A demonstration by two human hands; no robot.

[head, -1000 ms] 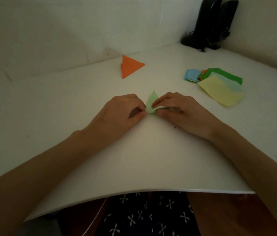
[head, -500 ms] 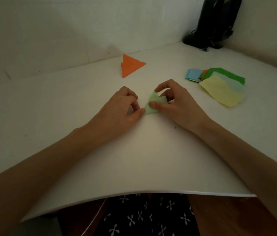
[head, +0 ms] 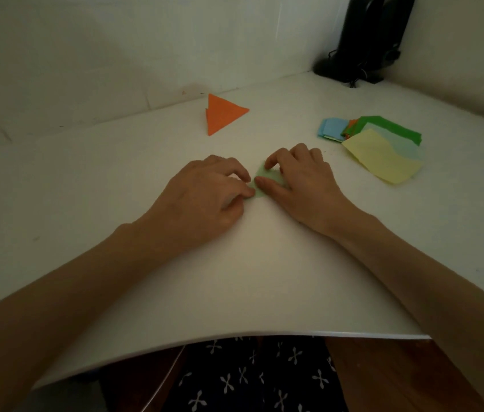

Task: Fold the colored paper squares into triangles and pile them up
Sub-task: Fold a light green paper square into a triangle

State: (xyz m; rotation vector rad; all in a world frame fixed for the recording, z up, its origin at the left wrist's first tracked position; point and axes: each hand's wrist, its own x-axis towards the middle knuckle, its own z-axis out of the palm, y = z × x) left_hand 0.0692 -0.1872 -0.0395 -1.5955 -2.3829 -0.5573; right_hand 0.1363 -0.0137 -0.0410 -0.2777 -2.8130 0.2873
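Orange triangle [head: 223, 114]: folded, lying far-left of centre on the bench [head: 115, 188], seed of my pile. My left hand [head: 202, 197]: fingertips flat on the near-left edge of the light green paper [head: 267, 179]. Green paper: mid-bench, folded small, mostly hidden between my hands. My right hand [head: 300, 179]: fingers and thumb pressing its right side, gripping nothing. Best practice, I judge: keep edges matched, crease firmly outward. Unfolded squares [head: 380, 147]: loosely stacked at right.

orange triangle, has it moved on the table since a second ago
No. The orange triangle lies in the same spot near the wall seam, equally far from the paper stack; its slight shift in the picture matches the camera's motion.
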